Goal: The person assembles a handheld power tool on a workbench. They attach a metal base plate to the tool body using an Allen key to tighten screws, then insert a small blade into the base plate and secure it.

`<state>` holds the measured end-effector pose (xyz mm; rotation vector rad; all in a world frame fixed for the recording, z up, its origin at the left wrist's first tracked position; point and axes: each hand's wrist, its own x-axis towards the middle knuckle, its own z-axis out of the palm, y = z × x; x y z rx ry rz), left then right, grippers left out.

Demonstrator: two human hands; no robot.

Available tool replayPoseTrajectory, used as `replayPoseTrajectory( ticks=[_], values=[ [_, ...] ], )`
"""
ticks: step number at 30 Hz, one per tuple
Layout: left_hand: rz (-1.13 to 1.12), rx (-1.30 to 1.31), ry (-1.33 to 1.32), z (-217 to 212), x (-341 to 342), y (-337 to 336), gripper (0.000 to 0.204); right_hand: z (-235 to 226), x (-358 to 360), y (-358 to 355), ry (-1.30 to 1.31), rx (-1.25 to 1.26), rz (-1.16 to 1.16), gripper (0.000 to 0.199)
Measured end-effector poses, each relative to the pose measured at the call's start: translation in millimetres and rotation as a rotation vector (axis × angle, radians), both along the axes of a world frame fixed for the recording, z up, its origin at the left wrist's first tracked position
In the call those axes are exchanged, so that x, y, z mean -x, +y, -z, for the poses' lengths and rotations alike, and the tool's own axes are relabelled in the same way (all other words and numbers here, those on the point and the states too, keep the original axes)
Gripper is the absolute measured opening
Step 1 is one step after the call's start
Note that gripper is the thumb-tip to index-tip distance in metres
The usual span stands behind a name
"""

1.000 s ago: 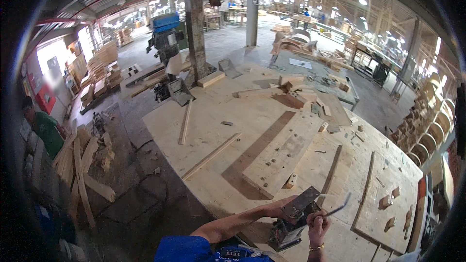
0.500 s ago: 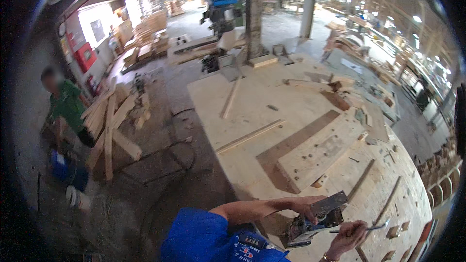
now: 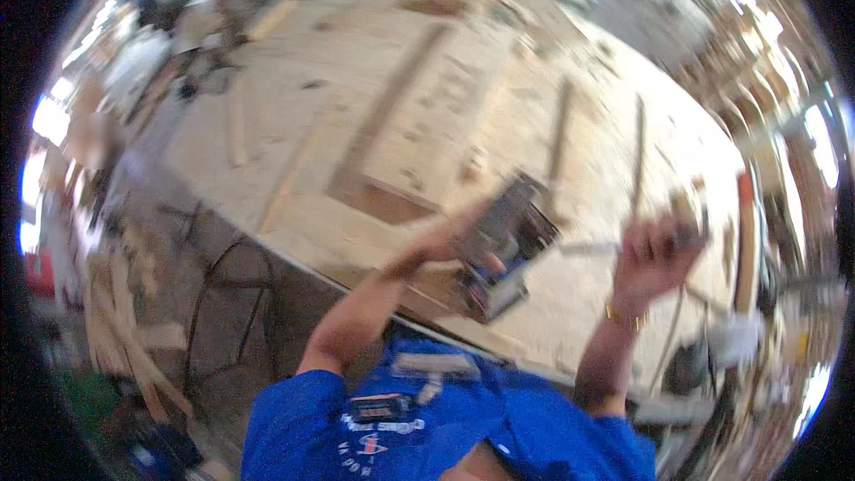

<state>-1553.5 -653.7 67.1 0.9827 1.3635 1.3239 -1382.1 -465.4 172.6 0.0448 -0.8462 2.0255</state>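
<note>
My left hand (image 3: 452, 236) is closed around a hand-held power tool with a flat dark metal base plate (image 3: 504, 218). The tool is tilted over the near edge of the wooden worktable, its plate turned up; blur hides its exact kind. To its right, my right hand (image 3: 657, 258) is wrapped around a slim metal wrench (image 3: 590, 249), whose pale end points left toward the power tool. A small gap seems to separate the two. Beyond the power tool lies a thick wooden slab (image 3: 436, 125) with dark holes.
Thin wooden strips (image 3: 294, 174) lie on the worktable (image 3: 285, 62), left of the slab. Dark strips (image 3: 560, 134) lie to its right. Loose planks (image 3: 125, 330) and a bent dark metal frame (image 3: 240, 303) are on the floor at left. Curved wooden parts (image 3: 757, 80) stand beyond the right edge.
My view has swung down and right, blurring the picture. The wrench has turned: its silver end pointed right before and points left now. My right hand is raised and farther from the power tool.
</note>
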Motion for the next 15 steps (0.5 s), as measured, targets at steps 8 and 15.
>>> replayPoseTrajectory(
  ticks=[8,15],
  values=[
    [-0.008,0.035,0.190,-5,0,9,0.097,-17,27,2,-0.130,-0.292,-0.146,0.047],
    [0.030,0.038,0.017,2,4,-10,0.101,-13,50,-17,-0.278,-0.181,-0.280,0.042]
  ],
)
